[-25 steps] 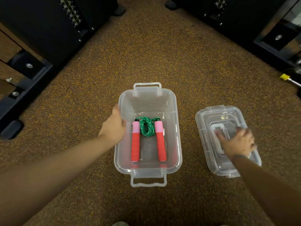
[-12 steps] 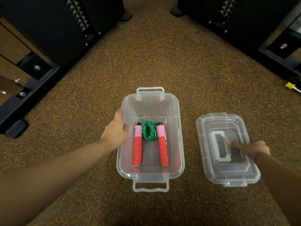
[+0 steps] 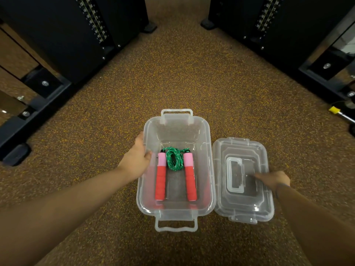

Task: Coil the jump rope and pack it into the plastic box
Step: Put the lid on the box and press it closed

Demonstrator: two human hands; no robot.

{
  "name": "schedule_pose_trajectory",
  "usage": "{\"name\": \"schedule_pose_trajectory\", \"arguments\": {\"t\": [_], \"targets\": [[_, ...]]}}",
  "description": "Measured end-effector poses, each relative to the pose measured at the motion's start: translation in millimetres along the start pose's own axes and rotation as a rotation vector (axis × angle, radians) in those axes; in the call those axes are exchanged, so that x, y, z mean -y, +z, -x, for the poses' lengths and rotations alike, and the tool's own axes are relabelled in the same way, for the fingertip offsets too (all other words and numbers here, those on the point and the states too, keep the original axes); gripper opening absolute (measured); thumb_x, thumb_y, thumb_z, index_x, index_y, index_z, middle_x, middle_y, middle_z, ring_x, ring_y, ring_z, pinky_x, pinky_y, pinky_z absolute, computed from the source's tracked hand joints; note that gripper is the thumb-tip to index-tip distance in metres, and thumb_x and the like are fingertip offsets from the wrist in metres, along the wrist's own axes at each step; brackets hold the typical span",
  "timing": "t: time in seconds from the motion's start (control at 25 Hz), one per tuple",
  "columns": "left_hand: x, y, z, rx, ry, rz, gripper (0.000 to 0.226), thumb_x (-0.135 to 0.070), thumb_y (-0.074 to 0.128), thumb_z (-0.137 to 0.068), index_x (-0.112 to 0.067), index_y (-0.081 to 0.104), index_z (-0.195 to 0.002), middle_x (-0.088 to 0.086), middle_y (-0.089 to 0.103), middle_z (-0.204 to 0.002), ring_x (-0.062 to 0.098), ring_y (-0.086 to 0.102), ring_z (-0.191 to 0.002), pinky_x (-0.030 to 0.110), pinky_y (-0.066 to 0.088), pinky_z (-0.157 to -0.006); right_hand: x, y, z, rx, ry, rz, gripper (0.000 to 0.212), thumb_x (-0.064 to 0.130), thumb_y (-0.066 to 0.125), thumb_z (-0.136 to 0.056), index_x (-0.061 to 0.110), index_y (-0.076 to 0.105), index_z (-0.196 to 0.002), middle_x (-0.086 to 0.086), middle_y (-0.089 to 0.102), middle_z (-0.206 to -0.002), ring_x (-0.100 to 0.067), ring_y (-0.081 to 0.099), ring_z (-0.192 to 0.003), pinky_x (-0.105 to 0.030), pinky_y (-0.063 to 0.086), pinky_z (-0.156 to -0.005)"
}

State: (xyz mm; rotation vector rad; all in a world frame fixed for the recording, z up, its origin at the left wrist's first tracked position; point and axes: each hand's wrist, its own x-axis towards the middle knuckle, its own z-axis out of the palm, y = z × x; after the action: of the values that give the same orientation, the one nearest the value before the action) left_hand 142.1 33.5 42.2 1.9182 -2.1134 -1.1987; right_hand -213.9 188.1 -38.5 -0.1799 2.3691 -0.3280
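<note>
The clear plastic box stands open on the speckled floor. Inside lies the jump rope: a coil of green cord between two red-and-pink handles, side by side on the bottom. My left hand grips the box's left rim, with the thumb over the edge. The clear lid lies right beside the box, against its right wall. My right hand holds the lid at its right edge, one finger stretched across the top near the lid's handle recess.
Black gym machine frames with bolted feet line the left and right sides. A yellow-tipped metal bar lies at the far right. Brown speckled carpet stretches ahead between the machines.
The lid has slid left until it sits against the box. My right hand went from flat on the lid to holding its right edge. The left hand stays on the box rim.
</note>
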Motion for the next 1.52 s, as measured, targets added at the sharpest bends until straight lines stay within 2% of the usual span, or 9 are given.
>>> {"name": "schedule_pose_trajectory", "arguments": {"t": [0.24, 0.44, 0.56, 0.64, 0.8, 0.92, 1.2, 1.44, 1.52], "targets": [[-1, -4, 2, 0.019, 0.021, 0.015, 0.066, -0.018, 0.045, -0.095, -0.021, 0.004, -0.146, 0.016, 0.061, -0.125, 0.031, 0.066, -0.091, 0.037, 0.052, -0.080, 3, 3, 15, -0.043, -0.041, -0.049, 0.080, 0.027, 0.082, -0.068, -0.008, 0.039, -0.126, -0.026, 0.052, -0.126, -0.043, 0.055, -0.111, -0.048, 0.050, -0.090], [-2, -10, 2, 0.076, 0.055, 0.038, 0.066, -0.016, 0.045, -0.095, -0.019, 0.004, -0.147, 0.013, 0.061, -0.124, 0.028, 0.066, -0.091, 0.042, 0.055, -0.079, 8, -13, 31, 0.021, -0.155, 0.033, 0.052, 0.030, 0.078, -0.073, -0.007, 0.063, -0.106, -0.016, 0.059, -0.094, -0.028, 0.053, -0.081, -0.033, 0.043, -0.069], [-4, -13, 4, 0.115, 0.047, 0.022, 0.069, -0.020, 0.042, -0.096, -0.019, -0.003, -0.148, 0.012, 0.063, -0.113, 0.028, 0.066, -0.089, 0.045, 0.057, -0.077, 20, -35, 41, 0.010, -0.220, 0.024, 0.049, 0.034, 0.078, -0.072, -0.004, 0.067, -0.100, -0.014, 0.058, -0.091, -0.027, 0.053, -0.080, -0.032, 0.043, -0.069], [-4, -17, 7, 0.175, 0.025, 0.056, 0.070, -0.028, 0.039, -0.098, -0.021, -0.009, -0.148, 0.011, 0.059, -0.124, 0.029, 0.064, -0.101, 0.048, 0.054, -0.087, 31, -55, 51, -0.002, -0.252, 0.037, 0.048, 0.036, 0.078, -0.071, -0.001, 0.068, -0.099, -0.014, 0.061, -0.094, -0.026, 0.054, -0.081, -0.032, 0.046, -0.071], [-5, -22, 19, 0.276, 0.030, -0.042, 0.074, -0.049, 0.026, -0.095, -0.016, -0.017, -0.146, 0.008, 0.013, -0.158, 0.029, 0.023, -0.143, 0.044, 0.022, -0.116, 57, -94, 69, -0.070, -0.284, 0.022, 0.043, 0.033, 0.077, -0.072, 0.000, 0.067, -0.098, -0.017, 0.067, -0.100, -0.031, 0.062, -0.084, -0.039, 0.055, -0.076], [-3, -21, 30, 0.213, 0.121, -0.250, 0.079, -0.056, 0.019, -0.092, -0.011, -0.019, -0.145, 0.010, -0.018, -0.157, 0.022, -0.013, -0.145, 0.035, -0.001, -0.117, 76, -104, 93, -0.064, -0.347, 0.003, 0.039, 0.031, 0.077, -0.072, 0.002, 0.065, -0.096, -0.018, 0.068, -0.101, -0.030, 0.064, -0.082, -0.036, 0.055, -0.070], [-7, -24, 51, 0.111, 0.200, -0.214, 0.087, -0.066, 0.013, -0.084, -0.012, -0.022, -0.143, 0.008, -0.026, -0.154, 0.021, -0.023, -0.142, 0.034, -0.008, -0.115, 100, -14, 160, 0.081, -0.469, 0.090, 0.067, 0.042, 0.083, -0.056, 0.005, 0.058, -0.106, -0.011, 0.066, -0.105, -0.028, 0.067, -0.090, -0.040, 0.059, -0.077], [1, -2, 58, 0.145, 0.125, -0.172, 0.081, -0.056, 0.016, -0.092, -0.007, -0.028, -0.139, 0.012, -0.029, -0.153, 0.023, -0.021, -0.143, 0.036, -0.005, -0.119, 98, 44, 189, 0.004, -0.573, 0.248, 0.071, 0.047, 0.069, -0.072, 0.001, 0.042, -0.119, -0.015, 0.061, -0.117, -0.034, 0.061, -0.103, -0.041, 0.052, -0.084], [6, 0, 55, 0.145, 0.152, -0.189, 0.076, -0.051, 0.016, -0.095, -0.007, -0.027, -0.140, 0.010, -0.028, -0.153, 0.020, -0.019, -0.143, 0.035, -0.003, -0.119, 90, 51, 187, -0.005, -0.665, 0.236, 0.074, 0.044, 0.058, -0.082, 0.001, 0.028, -0.135, -0.017, 0.049, -0.136, -0.035, 0.058, -0.110, -0.042, 0.050, -0.088]]}}
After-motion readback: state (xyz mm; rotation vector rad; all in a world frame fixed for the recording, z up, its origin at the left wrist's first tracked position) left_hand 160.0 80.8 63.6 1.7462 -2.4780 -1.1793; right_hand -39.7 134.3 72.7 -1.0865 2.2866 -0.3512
